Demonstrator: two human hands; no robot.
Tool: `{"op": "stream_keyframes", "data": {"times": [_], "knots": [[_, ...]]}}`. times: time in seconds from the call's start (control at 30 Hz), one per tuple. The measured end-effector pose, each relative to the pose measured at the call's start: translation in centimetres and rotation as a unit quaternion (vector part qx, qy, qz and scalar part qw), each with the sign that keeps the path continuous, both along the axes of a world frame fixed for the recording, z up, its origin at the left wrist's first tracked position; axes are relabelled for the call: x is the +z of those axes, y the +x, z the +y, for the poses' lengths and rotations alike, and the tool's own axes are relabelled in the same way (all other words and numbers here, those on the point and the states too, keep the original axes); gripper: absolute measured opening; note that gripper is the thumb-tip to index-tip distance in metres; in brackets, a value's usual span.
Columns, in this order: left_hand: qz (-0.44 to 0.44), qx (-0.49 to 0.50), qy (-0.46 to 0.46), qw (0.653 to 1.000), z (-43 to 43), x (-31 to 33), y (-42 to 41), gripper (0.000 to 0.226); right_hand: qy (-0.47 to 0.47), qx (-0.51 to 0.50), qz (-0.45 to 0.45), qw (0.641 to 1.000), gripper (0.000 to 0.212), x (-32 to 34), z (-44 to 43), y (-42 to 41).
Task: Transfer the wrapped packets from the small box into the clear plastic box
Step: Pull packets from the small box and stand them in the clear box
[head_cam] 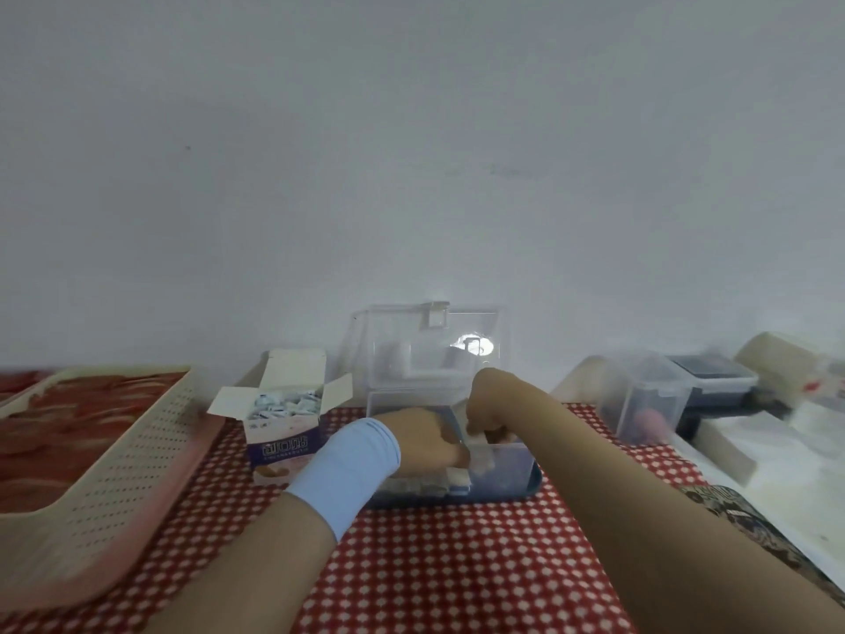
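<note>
A table under a red-and-white patterned cloth stands against a pale wall. The small box stands left of centre with its flaps open, and a heap of packets shows inside it. Just to its right is the clear box, whose lid stands raised at the back against the wall. Both hands meet over this box. The left hand, with a light blue sleeve round the wrist, reaches in from the left side. Its fingers lie low inside the box, and blur keeps me from telling whether they hold anything. The right hand comes in from the right with the wrist bent down. Its fingers are curled tightly and pinch a pale packet just above the near rim, touching the left hand's fingertips. A row of pale wrapped pieces already lies along the front of the clear box, seen through its wall. A cream perforated tray lies on the far left of the table, well apart from the boxes. On the right stand another clear container and, just behind it, a tub with a dark lid, both blurred.
</note>
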State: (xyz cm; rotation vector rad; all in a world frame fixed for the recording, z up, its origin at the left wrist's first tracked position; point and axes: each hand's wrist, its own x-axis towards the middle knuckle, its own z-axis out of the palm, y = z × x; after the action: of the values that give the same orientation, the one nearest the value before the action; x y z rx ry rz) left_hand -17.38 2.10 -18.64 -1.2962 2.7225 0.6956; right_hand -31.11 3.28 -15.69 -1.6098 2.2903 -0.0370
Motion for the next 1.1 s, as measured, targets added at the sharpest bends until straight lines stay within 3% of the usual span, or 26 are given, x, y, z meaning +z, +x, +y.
{"op": "stream_keyframes", "data": {"times": [0.07, 0.17, 0.4, 0.63, 0.9, 1.0, 1.1], "knots": [[-0.008, -0.003, -0.004, 1.000, -0.4, -1.0, -0.1, 0.031, 0.019, 0.009, 0.021, 1.000, 0.029, -0.6, -0.4, 0.1], [-0.025, -0.015, -0.019, 0.999, -0.9, -1.8, -0.1, 0.027, 0.049, 0.012, 0.045, 0.998, 0.037, -1.8, -1.0, -0.2], [-0.033, -0.012, -0.018, 0.999, -0.9, -1.7, -0.2, 0.028, 0.064, 0.034, 0.121, 0.990, 0.040, -2.6, -1.6, 0.0], [-0.024, -0.014, -0.022, 0.999, -0.8, -1.7, -0.2, 0.027, 0.067, 0.052, 0.138, 0.987, 0.035, -2.6, -1.7, -0.2], [-0.035, -0.026, -0.039, 0.998, -0.4, -1.0, 0.0, 0.025, 0.044, 0.029, 0.081, 0.995, 0.032, -1.1, -0.6, 0.0], [-0.026, -0.041, -0.062, 0.997, -0.4, 0.9, 1.1, 0.040, 0.021, -0.003, 0.040, 0.999, 0.017, 1.0, 0.0, 0.6], [0.065, -0.040, -0.063, 0.995, -0.6, 3.7, 3.6, 0.034, -0.041, -0.039, -0.063, 0.996, 0.019, 2.8, -0.3, 1.2]]}}
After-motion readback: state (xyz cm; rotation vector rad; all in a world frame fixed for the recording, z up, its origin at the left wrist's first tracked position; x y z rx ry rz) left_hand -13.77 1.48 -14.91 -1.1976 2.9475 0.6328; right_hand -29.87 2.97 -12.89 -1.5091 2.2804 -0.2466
